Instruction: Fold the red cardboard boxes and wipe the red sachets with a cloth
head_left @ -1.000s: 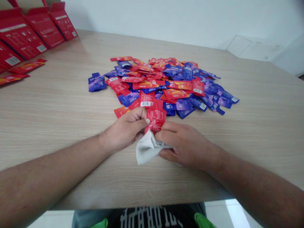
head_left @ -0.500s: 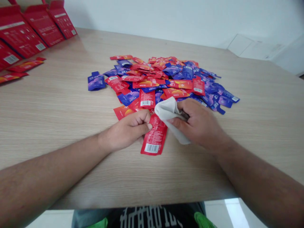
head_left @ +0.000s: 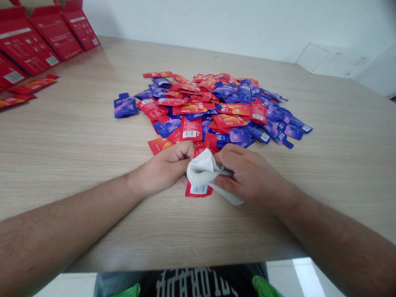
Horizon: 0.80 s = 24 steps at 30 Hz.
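Observation:
My left hand [head_left: 168, 167] is closed on the left edge of a red sachet [head_left: 189, 192], whose barcode end points toward me. A folded white cloth [head_left: 202, 171] lies across the middle of the sachet and hides most of its printed face. My right hand [head_left: 247, 173] grips that cloth between thumb and fingers, just right of the sachet. Directly beyond both hands spreads a loose pile of red sachets [head_left: 192, 108] and purple sachets [head_left: 244, 94].
Red cartons [head_left: 55, 35] stand in a row at the back left, with red sachets [head_left: 34, 86] lying before them. One purple sachet [head_left: 125, 107] sits apart, left of the pile. A white wall [head_left: 216, 24] borders the wooden table [head_left: 77, 144] at the back.
My right hand has brought the cloth toward me and to the left, down over the sachet. My left hand keeps its hold, nearly unmoved.

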### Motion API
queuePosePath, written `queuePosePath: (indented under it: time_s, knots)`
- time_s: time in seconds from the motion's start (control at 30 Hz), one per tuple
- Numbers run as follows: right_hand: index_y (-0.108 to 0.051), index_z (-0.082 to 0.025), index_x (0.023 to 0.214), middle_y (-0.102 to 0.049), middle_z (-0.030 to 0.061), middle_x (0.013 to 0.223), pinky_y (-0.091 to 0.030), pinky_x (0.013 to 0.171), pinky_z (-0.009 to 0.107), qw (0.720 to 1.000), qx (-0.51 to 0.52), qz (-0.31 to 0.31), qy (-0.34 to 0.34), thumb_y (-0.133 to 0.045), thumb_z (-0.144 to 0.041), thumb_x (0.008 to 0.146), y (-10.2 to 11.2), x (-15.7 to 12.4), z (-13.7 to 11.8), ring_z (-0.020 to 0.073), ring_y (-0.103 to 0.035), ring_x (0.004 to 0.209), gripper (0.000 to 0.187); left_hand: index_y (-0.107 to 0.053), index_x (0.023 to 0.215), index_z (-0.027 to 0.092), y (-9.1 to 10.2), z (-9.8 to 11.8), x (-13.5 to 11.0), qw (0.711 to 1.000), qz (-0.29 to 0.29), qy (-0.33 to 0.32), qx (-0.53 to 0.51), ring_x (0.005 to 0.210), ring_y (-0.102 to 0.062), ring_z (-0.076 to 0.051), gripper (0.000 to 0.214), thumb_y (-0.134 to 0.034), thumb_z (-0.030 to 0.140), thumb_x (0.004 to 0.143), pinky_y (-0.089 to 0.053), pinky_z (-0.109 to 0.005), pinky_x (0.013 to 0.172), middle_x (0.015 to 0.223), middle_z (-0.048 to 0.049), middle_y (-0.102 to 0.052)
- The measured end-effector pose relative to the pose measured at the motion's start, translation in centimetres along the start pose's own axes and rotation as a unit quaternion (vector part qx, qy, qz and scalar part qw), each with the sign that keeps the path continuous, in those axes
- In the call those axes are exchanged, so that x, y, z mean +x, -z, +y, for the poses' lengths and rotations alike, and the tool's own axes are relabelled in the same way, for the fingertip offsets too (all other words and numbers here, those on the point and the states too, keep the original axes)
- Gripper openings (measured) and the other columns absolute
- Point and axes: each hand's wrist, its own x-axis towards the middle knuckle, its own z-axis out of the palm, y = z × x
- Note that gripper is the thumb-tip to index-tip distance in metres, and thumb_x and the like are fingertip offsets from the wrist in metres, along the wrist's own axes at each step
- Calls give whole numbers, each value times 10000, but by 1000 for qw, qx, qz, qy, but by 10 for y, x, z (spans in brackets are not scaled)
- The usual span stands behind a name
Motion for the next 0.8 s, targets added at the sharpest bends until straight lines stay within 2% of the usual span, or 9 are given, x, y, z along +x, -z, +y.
queuePosePath:
  time_s: [0.07, 0.13, 0.23, 0.3, 0.43, 0.6, 0.67, 0.77, 0.8]
  knots:
    - [-614, -212, 998, -661, 56, 977, -449, 763, 338, 999, -20, 41, -20, -720, -336, 1022, -1, 0, -2, 239, -604, 882, 164, -560, 869, 206, -1, 1, 0, 1000, 16, 13, -24, 613, -550, -113, 307, -822, 362, 907, -442, -209, 548, 759, 22, -619]
    - [-608, -213, 986, -662, 57, 978, -444, 756, 341, 999, -22, 44, -15, -731, -326, 1013, -2, -1, -5, 240, -604, 886, 169, -561, 871, 205, -3, 2, 0, 999, 32, 19, -39, 589, -540, -109, 302, -825, 349, 899, -429, -207, 534, 740, 26, -613]
    - [-631, -218, 998, -676, 52, 1046, -447, 749, 335, 998, -6, -46, 35, -745, -271, 997, -5, -3, -12, 225, -618, 899, 125, -564, 862, 200, -5, 3, -1, 998, 44, 11, -38, 575, -523, -105, 292, -815, 343, 903, -388, -200, 518, 715, 22, -609]
    - [-647, -220, 1021, -680, 52, 1069, -457, 754, 337, 997, -8, -65, 40, -742, -267, 1001, -6, -3, -15, 225, -627, 908, 108, -564, 865, 199, -6, 3, -2, 998, 51, 10, -35, 580, -528, -106, 287, -808, 344, 909, -384, -199, 522, 718, 18, -617]
    - [-658, -199, 1092, -679, 78, 1070, -489, 803, 363, 999, -32, 15, -19, -748, -313, 1003, -8, -4, -15, 254, -634, 958, 170, -560, 868, 198, -7, 4, -1, 997, 67, 12, -48, 591, -547, -109, 294, -818, 336, 893, -405, -206, 542, 731, 14, -632]
    - [-666, -215, 1014, -695, 57, 1080, -471, 761, 336, 994, -13, -99, 53, -749, -274, 1005, -10, -3, -18, 225, -640, 923, 102, -557, 860, 203, -5, 2, 0, 996, 71, 5, -45, 598, -540, -113, 289, -805, 344, 902, -398, -208, 540, 744, 12, -631]
    - [-665, -209, 1033, -690, 57, 1059, -466, 764, 336, 997, -13, -63, 33, -734, -286, 1018, -8, -2, -11, 225, -637, 911, 105, -565, 858, 202, -3, 2, 0, 998, 56, -1, -22, 602, -536, -112, 278, -801, 340, 909, -399, -207, 538, 747, 11, -633]
    - [-652, -202, 1042, -676, 54, 981, -454, 761, 341, 997, -17, 64, -37, -713, -396, 1038, -1, 0, 2, 233, -615, 878, 203, -548, 850, 205, -1, 2, 0, 1000, 23, -12, -14, 590, -514, -105, 298, -796, 352, 923, -413, -209, 541, 733, 25, -609]
    - [-649, -204, 1035, -674, 51, 961, -450, 753, 338, 996, -13, 82, -42, -704, -431, 1042, 1, 1, 6, 231, -607, 860, 233, -542, 854, 205, -1, 3, 0, 1000, 10, -15, -13, 584, -504, -101, 303, -790, 362, 933, -412, -209, 539, 738, 28, -603]
